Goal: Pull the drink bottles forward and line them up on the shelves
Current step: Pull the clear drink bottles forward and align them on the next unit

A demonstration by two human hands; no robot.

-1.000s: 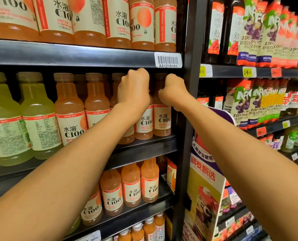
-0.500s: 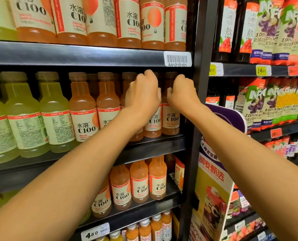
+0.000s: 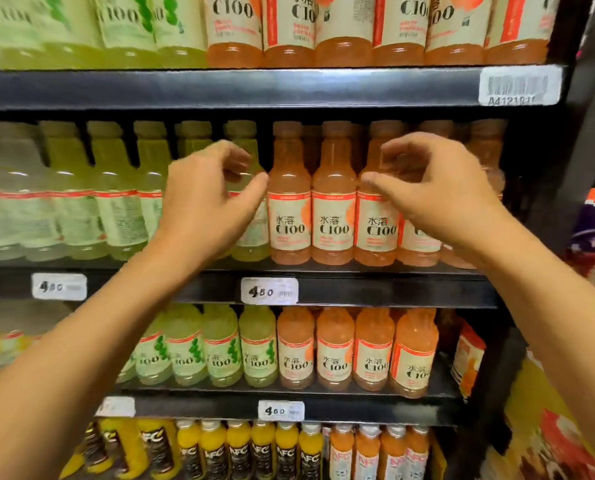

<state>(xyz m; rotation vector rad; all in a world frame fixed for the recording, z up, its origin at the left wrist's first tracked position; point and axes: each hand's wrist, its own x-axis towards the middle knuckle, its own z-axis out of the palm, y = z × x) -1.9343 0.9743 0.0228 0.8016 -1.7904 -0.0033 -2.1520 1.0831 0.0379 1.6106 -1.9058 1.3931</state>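
Observation:
On the middle shelf (image 3: 393, 291) stands a row of orange C100 bottles (image 3: 334, 206) with their labels facing out. To their left stands a row of green bottles (image 3: 116, 202). My left hand (image 3: 202, 202) hovers in front of the rightmost green bottle, fingers loosely curled and thumb stretched right, holding nothing. My right hand (image 3: 434, 195) hovers in front of the orange bottles at the right, fingers loosely curled and thumb pointing left, also holding nothing. It hides parts of two orange bottles.
The shelf above (image 3: 254, 88) carries more green and orange bottles. The shelf below (image 3: 358, 408) holds green and orange bottles, with yellow and orange NFC bottles (image 3: 265, 452) under it. A black upright post (image 3: 580, 150) bounds the shelves on the right.
Both hands have let go of the orange bottle tops at the shelf's right end, pulled back and spread apart with loosened fingers. The view has swung left and backed off.

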